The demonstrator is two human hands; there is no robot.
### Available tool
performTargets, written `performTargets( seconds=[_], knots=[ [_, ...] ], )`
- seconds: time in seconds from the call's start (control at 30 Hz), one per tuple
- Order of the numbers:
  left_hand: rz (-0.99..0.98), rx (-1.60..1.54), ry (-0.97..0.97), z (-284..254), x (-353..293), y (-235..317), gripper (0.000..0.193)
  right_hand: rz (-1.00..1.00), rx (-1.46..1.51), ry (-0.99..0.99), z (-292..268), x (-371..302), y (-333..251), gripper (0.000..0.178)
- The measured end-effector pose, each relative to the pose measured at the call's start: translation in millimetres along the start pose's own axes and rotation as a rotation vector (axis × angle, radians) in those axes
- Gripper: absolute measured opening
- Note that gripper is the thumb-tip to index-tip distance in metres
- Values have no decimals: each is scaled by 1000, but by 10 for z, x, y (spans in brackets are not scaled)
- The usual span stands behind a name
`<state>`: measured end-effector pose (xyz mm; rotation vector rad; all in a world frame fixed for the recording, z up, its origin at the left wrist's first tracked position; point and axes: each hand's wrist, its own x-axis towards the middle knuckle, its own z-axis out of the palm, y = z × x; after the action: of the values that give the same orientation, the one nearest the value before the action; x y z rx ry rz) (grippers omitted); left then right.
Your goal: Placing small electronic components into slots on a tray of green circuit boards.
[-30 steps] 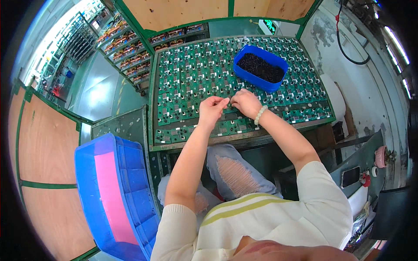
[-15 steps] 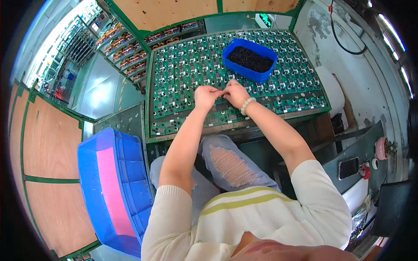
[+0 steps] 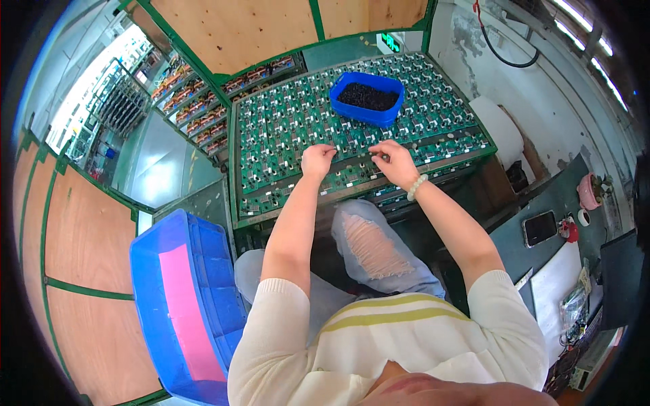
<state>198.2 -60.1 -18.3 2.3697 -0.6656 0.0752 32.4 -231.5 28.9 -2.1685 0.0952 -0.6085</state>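
1. Green circuit boards (image 3: 271, 145) lie in close rows on the green-framed workbench (image 3: 235, 220), directly in front of us; a dark strip separates the nearest row from the main block.
2. Our left hand (image 3: 317, 162) is above the boards, fingers curled and fingertips drawn together. We cannot tell whether it has hold of anything.
3. Our right hand (image 3: 396, 164) is beside it but apart, thumb and fingers bent toward each other. A dark spot shows at the fingertips; we cannot tell whether it is a held part or shadow.
4. Step in hand: we judge it to be fine fingertip work over the front rows.
5. Next move: we judge that it calls for a light pinch and clearance from neighbouring boards.
6. Beyond the hands, the blue plastic bin (image 3: 359, 116) holds small black parts (image 3: 369, 97).
7. To our left stands the large blue crate (image 3: 217, 271).
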Motion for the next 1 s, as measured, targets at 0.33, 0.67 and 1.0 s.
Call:
performTargets(
  seconds=[0.33, 0.67, 1.0],
  knots=[
    [-86, -54, -45, 29, 65, -11, 20, 45, 84, -111, 8, 182, 138, 19],
    [9, -121, 93, 7, -4, -53, 18, 83, 183, -83, -16, 312, 462, 16],
    [42, 13, 27, 55, 10, -19, 18, 103, 249, -85, 112, 216, 376, 14]
  ],
)
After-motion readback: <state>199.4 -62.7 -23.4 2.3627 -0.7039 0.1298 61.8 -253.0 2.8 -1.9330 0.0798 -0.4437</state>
